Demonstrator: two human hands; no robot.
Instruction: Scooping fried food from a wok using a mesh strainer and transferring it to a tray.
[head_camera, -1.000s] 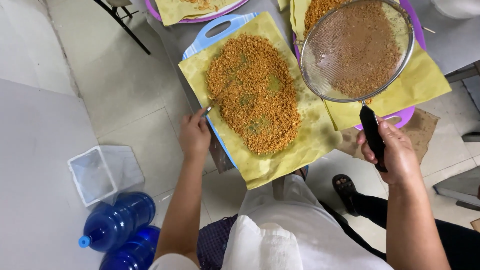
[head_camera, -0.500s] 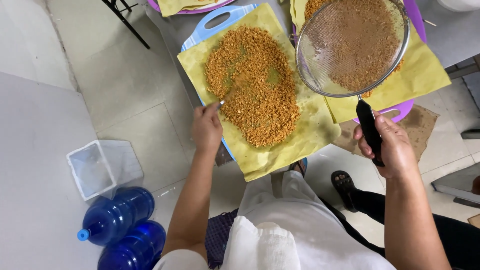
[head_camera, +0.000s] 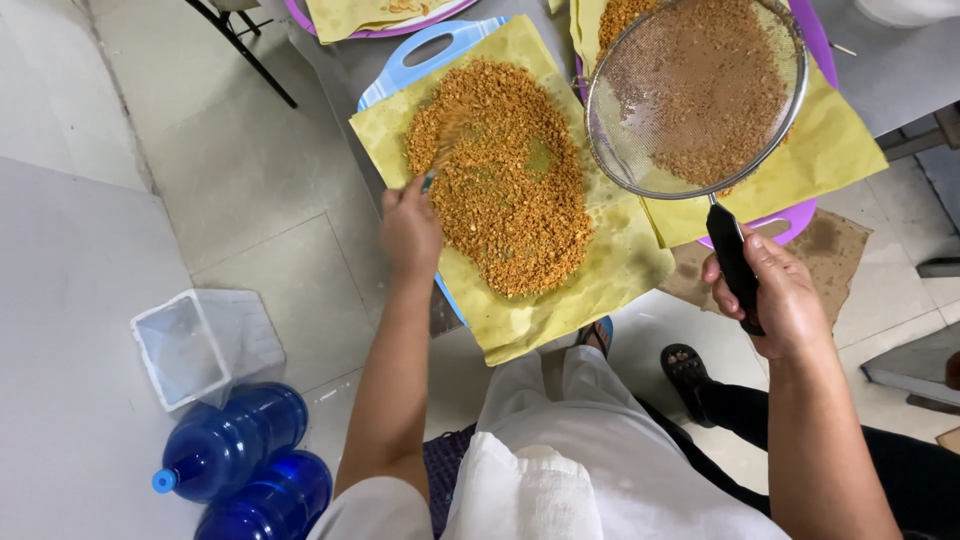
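Note:
My left hand (head_camera: 410, 228) grips a small spoon (head_camera: 440, 160) whose blurred end is in a spread of orange-brown crumbs (head_camera: 505, 180). The crumbs lie on yellow paper (head_camera: 560, 300) over a blue tray (head_camera: 425, 50). My right hand (head_camera: 775, 295) grips the black handle of a round wire-mesh sieve (head_camera: 695, 95). The sieve holds finer brown crumbs and hangs above a second yellow paper (head_camera: 820, 160) on a purple tray (head_camera: 780, 215).
A third tray with yellow paper (head_camera: 380, 12) lies at the top. On the tiled floor to the left are a clear plastic box (head_camera: 190, 345) and two blue water bottles (head_camera: 240, 460). Sandalled feet (head_camera: 690, 370) and a black stand leg (head_camera: 245, 50) are nearby.
My left hand has moved up and right along the crumb pile with the spoon stirring. The sieve has stayed raised at the right, shifting slightly upward.

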